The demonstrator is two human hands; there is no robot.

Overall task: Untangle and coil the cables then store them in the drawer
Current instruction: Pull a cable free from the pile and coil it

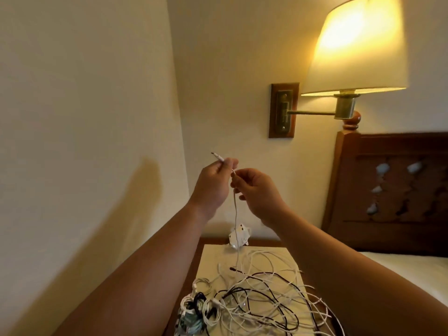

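Cream walls (84,93), lit wall lamp (358,44), carved wooden headboard (392,190), nightstand (211,258).

Left hand (213,183) pinching white cable (235,214) near its plug, right hand (257,190) just beside gripping it, tangled cables (261,297) below both hands

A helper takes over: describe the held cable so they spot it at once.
Below the lit cream-shaded wall lamp, a bedside table carries tangled white and black cables. One thin white cable rises to the left hand and right hand. It alone hangs in air.

Glossy wooden headboard (392,190), brass lamp arm (312,112)
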